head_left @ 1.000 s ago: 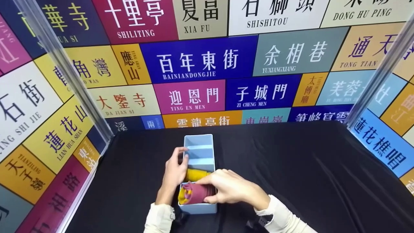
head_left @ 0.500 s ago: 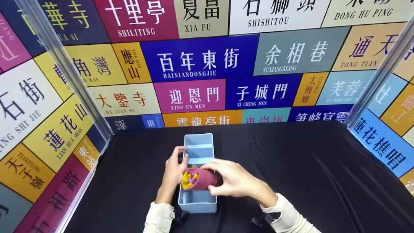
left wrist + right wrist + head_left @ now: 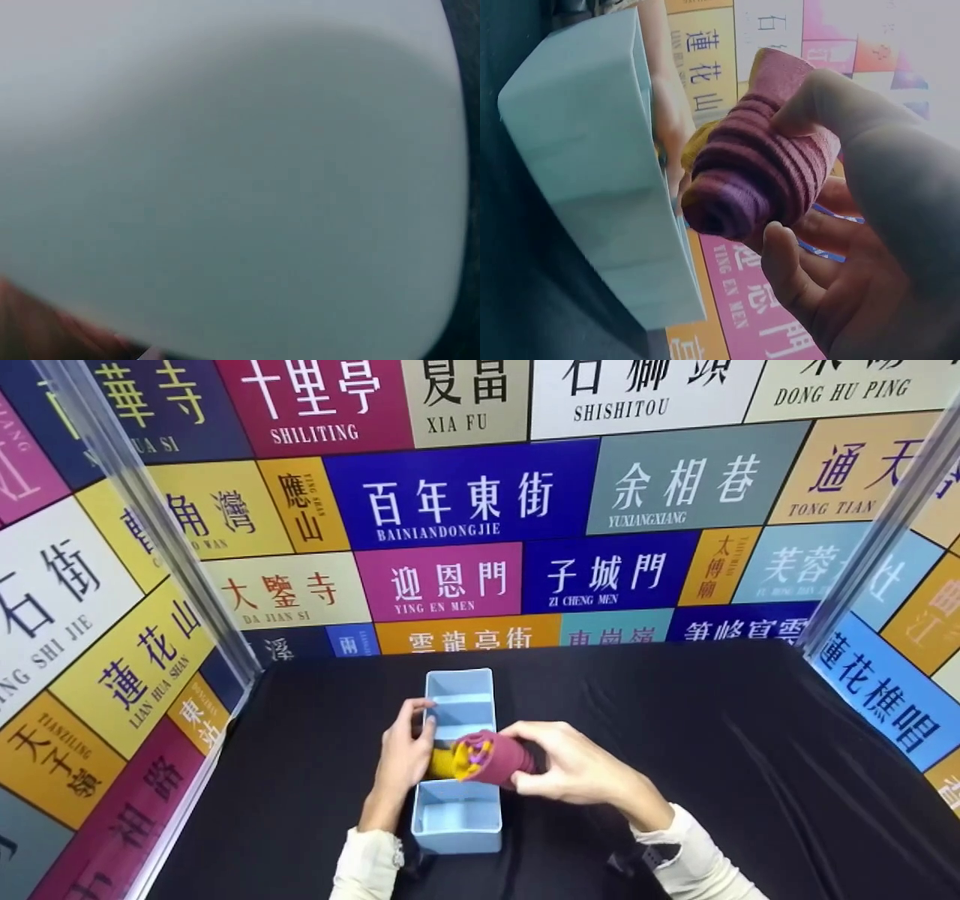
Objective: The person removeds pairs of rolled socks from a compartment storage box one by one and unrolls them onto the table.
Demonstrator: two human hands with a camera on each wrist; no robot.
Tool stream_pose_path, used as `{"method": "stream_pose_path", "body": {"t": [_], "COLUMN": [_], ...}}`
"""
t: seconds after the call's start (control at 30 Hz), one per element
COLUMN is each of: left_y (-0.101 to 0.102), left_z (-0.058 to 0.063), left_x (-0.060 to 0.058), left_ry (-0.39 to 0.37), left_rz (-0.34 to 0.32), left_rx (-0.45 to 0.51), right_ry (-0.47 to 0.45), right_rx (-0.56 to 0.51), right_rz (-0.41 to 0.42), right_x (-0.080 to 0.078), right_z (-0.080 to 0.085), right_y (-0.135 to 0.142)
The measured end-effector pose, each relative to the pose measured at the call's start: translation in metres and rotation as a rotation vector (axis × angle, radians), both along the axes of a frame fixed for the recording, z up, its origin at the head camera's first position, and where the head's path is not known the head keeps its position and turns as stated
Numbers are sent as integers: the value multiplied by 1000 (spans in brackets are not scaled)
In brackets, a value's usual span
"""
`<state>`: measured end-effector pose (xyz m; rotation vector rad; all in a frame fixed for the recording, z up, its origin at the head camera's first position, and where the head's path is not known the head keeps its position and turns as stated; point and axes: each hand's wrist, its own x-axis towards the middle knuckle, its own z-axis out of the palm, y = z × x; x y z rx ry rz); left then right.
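My right hand (image 3: 574,765) pinches a rolled maroon sock (image 3: 501,757) with yellow and purple in its end, held above the right side of a light blue divided box (image 3: 457,840). The right wrist view shows the ribbed roll (image 3: 757,150) between thumb and fingers, apart from the box wall (image 3: 592,172). A yellow rolled sock (image 3: 441,765) lies in the compartment behind the front one, partly hidden by the maroon roll. My left hand (image 3: 401,754) holds the box's left rim. Close up, the left wrist view is filled by the pale box wall (image 3: 262,187).
Black cloth (image 3: 675,750) covers the table under the box. Behind stands a wall of coloured name panels (image 3: 465,502), with clear upright posts (image 3: 161,510) at the corners. The box's two rear compartments (image 3: 459,712) show bare blue walls.
My right hand has lifted the maroon sock out of the front compartment, then moved it back and to the right. The left hand and the box have barely moved.
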<state>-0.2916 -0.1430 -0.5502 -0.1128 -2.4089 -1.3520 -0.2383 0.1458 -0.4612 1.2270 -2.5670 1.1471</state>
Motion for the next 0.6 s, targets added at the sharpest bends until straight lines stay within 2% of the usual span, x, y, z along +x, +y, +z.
{"method": "stream_pose_path", "body": {"t": [0.2,0.43,0.6], "left_y": [-1,-1,-1], "left_z": [1,1,1], "left_x": [1,1,1], "left_ry": [-11,-36,-45], "left_rz": [-8,-11,-11], "left_rx": [-9,-11,-2], "right_ry": [-64,-117,-193], "right_rx": [-38,-20,-22], "right_rz": [-11,-24,20], "right_x": [-4,-9,-14], "right_z": [-6,-12,-19], "right_y": [20,44,61]}}
